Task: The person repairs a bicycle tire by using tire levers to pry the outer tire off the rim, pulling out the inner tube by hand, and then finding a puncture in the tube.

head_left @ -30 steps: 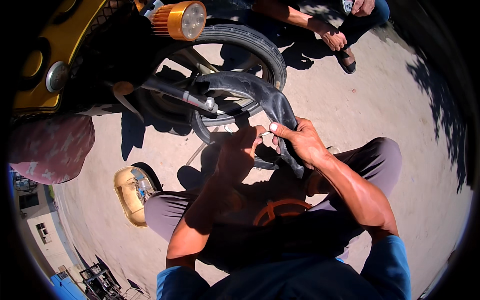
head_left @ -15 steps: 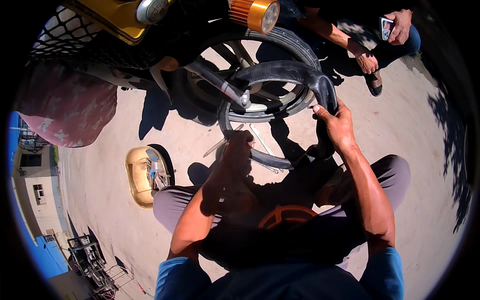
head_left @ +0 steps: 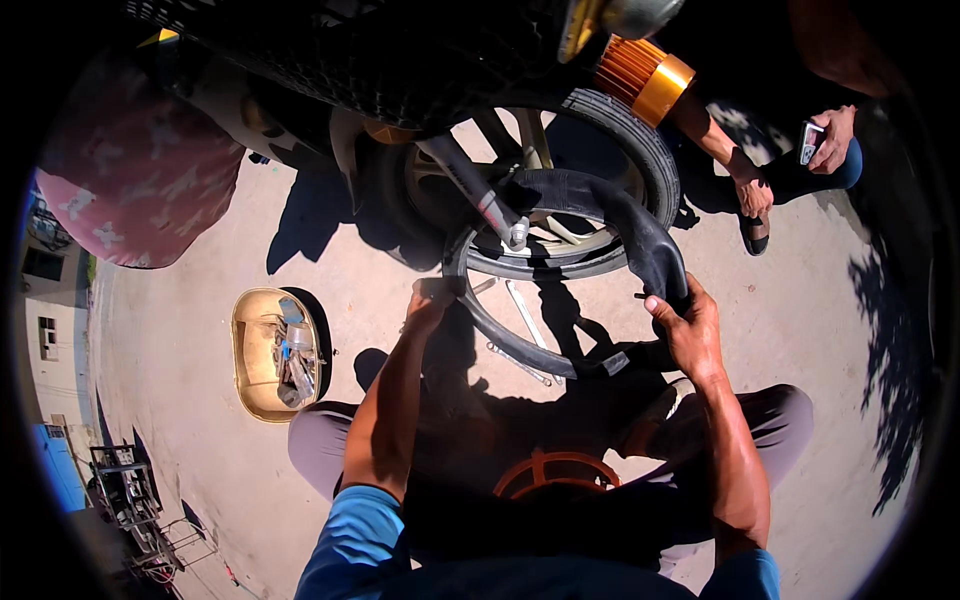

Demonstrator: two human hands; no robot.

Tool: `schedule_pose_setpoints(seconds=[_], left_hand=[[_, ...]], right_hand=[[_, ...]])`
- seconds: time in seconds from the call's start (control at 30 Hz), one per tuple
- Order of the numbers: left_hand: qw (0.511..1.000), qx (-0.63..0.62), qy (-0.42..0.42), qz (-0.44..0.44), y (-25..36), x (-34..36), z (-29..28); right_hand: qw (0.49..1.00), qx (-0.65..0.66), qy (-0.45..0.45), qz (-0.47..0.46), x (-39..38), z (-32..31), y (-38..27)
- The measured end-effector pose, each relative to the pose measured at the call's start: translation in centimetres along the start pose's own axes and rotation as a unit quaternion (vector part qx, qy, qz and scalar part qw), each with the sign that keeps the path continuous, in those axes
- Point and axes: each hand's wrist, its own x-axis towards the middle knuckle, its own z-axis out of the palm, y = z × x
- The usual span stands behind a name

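Note:
A black rubber inner tube (head_left: pixel 588 190) hangs as a loop in front of a motorbike wheel (head_left: pixel 655 150). My right hand (head_left: pixel 690 325) grips its right side, thumb on top near a short valve stem, where the tube looks fat and creased. On the loop's left side my left hand (head_left: pixel 430 303), partly in shadow, is closed around the thinner, flatter part. The fork leg (head_left: pixel 475 190) with its axle end reaches down across the wheel, close to the tube's upper left. Several metal hand tools, among them a wrench (head_left: pixel 520 363), lie on the ground under the loop.
Left of my knee stands a cream tub (head_left: pixel 255 370) with tools and parts. A pink patterned cloth (head_left: pixel 150 200) hangs at the upper left. An orange ring-shaped thing (head_left: pixel 545 465) lies between my legs. At the upper right another person's hand holds a phone (head_left: pixel 810 142).
My left hand has shifted leftward and up along the tube's left side. My right hand keeps its hold. The view has moved, so the wheel and tube sit lower in it.

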Motion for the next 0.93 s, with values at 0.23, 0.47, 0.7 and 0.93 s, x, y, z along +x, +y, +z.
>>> schedule_pose_setpoints(seconds=[0.23, 0.47, 0.7, 0.93], left_hand=[[0.982, 0.184, 0.046, 0.016, 4.4, 3.7, 3.8], [0.935, 0.092, 0.278, 0.198, 10.9, 10.7, -2.5], [0.929, 0.318, 0.072, 0.174, 14.0, 7.9, -7.8], [0.972, 0.213, -0.051, 0.089, 17.7, -3.2, -17.5]], right_hand=[[0.992, -0.123, 0.005, 0.0, 1.2, -1.4, 2.1], [0.974, 0.009, 0.226, -0.033, 1.8, -5.7, -0.7], [0.969, -0.114, 0.198, 0.094, 4.8, -3.9, 6.0], [0.948, -0.178, 0.255, -0.072, 4.7, -0.2, 5.6]])
